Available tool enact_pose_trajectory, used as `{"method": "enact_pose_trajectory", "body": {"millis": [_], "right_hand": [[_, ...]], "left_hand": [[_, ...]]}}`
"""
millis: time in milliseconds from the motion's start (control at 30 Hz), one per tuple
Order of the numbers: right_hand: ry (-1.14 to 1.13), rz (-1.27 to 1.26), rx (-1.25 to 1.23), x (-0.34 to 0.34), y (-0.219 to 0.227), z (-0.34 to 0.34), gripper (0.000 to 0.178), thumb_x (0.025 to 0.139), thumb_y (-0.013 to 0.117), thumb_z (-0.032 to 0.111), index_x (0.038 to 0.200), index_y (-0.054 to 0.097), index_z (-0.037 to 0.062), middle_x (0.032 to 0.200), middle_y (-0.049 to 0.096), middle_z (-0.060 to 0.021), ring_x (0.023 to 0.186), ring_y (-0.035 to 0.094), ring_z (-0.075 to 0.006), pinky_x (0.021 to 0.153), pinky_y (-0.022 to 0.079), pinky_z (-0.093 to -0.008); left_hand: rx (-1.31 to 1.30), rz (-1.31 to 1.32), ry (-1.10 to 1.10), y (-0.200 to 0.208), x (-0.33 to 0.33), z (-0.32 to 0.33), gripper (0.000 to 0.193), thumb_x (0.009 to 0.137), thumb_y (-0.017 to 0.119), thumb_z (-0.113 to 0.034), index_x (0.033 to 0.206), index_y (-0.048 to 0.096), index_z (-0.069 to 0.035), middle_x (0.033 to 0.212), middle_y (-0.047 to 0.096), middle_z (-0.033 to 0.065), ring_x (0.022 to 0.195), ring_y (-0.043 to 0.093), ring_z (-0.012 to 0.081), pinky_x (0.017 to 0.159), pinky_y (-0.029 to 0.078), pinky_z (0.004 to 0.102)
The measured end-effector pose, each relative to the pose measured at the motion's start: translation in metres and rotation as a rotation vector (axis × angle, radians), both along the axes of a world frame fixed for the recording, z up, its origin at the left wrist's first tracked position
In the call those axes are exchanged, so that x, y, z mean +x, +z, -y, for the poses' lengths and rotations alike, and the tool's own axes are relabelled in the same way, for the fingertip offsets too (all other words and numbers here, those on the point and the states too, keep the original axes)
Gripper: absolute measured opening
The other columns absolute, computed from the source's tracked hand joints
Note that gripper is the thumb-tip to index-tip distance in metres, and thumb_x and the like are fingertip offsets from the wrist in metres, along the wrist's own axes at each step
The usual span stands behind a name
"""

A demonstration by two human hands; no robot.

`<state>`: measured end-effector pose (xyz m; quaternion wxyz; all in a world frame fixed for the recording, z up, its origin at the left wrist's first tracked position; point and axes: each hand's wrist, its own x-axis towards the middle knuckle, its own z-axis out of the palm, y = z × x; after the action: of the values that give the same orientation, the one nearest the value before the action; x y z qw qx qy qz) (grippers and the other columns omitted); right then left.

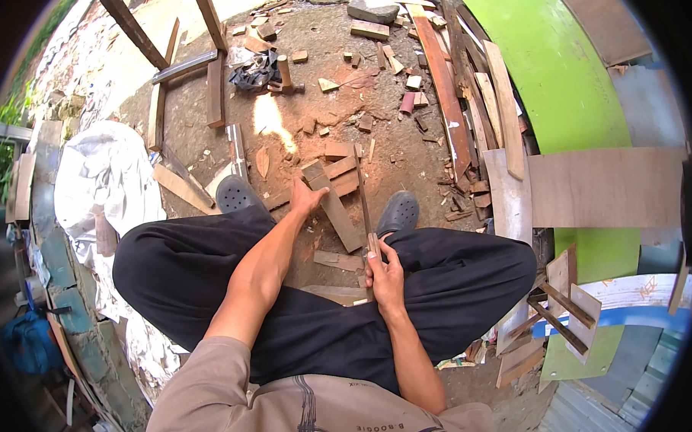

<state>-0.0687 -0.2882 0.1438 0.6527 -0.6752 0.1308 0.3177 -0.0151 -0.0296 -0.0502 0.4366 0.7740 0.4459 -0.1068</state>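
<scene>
Between my knees, my left hand [307,196] grips the upper part of a short wooden board [337,216], which slants down to the right. My right hand [385,275] is wrapped round the wooden handle of a long narrow-bladed tool [362,189]. Its blade points away from me, seen nearly edge-on, just right of the board; its exact kind is unclear. Under the board's upper part lie other wood pieces [347,183]. Another offcut [338,260] rests on the ground near the board's lower end.
Ahead stands a hammer [284,72] beside a black plastic bag [253,73]. Wooden frame legs [215,91] rise at upper left. White cloth [105,179] lies to the left. Long planks [442,98] and green sheets [558,64] line the right; wood scraps litter the ground.
</scene>
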Motion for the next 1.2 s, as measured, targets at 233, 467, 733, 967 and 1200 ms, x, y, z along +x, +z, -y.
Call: {"method": "enact_pose_trajectory", "body": {"millis": [233,467,733,967,1200], "right_hand": [[0.011,-0.021,-0.017,0.001,0.004,-0.002,0.052,0.103,0.064,0.026,0.144,0.047,-0.0002,0.072,0.053,0.0007,0.057,0.048,-0.0065,0.053,0.041,-0.0228],[0.002,-0.015,-0.032,0.002,0.000,0.002,0.052,0.103,0.064,0.026,0.145,0.047,-0.0004,0.072,0.054,0.0004,0.057,0.048,-0.0064,0.053,0.041,-0.0229],[0.011,-0.016,-0.028,0.001,0.000,-0.001,0.050,0.103,0.063,0.026,0.144,0.048,0.0000,0.072,0.053,0.0009,0.056,0.048,-0.0062,0.052,0.041,-0.0228],[0.011,-0.035,-0.022,0.002,0.000,-0.002,0.051,0.103,0.064,0.025,0.145,0.047,-0.0005,0.072,0.053,0.0008,0.056,0.048,-0.0062,0.053,0.041,-0.0227],[0.000,-0.053,-0.027,0.003,0.001,0.001,0.052,0.104,0.063,0.024,0.146,0.046,0.0000,0.072,0.054,0.0004,0.056,0.049,-0.0070,0.053,0.041,-0.0229]], "left_hand": [[-0.078,0.179,0.115,-0.042,-0.007,-0.004,0.089,0.079,0.086,-0.041,0.143,0.046,0.006,0.136,0.059,0.0295,0.126,0.059,0.0405,0.105,0.049,0.0462],[-0.150,0.190,0.214,-0.024,0.013,-0.001,0.077,0.082,0.085,-0.031,0.136,0.049,0.009,0.127,0.065,0.0244,0.114,0.065,0.0327,0.098,0.052,0.0418],[-0.139,0.320,0.057,0.010,0.004,0.025,0.063,0.084,0.083,-0.033,0.121,0.044,0.000,0.117,0.064,0.0208,0.107,0.066,0.0348,0.093,0.053,0.0449],[-0.091,0.180,0.007,0.010,0.021,0.023,0.082,0.082,0.083,-0.041,0.138,0.039,0.000,0.131,0.059,0.0255,0.118,0.061,0.0376,0.100,0.050,0.0467],[-0.182,0.263,-0.018,-0.012,0.032,0.010,0.112,0.076,0.086,-0.048,0.156,0.025,0.001,0.151,0.044,0.0299,0.139,0.046,0.0415,0.116,0.040,0.0479]]}}
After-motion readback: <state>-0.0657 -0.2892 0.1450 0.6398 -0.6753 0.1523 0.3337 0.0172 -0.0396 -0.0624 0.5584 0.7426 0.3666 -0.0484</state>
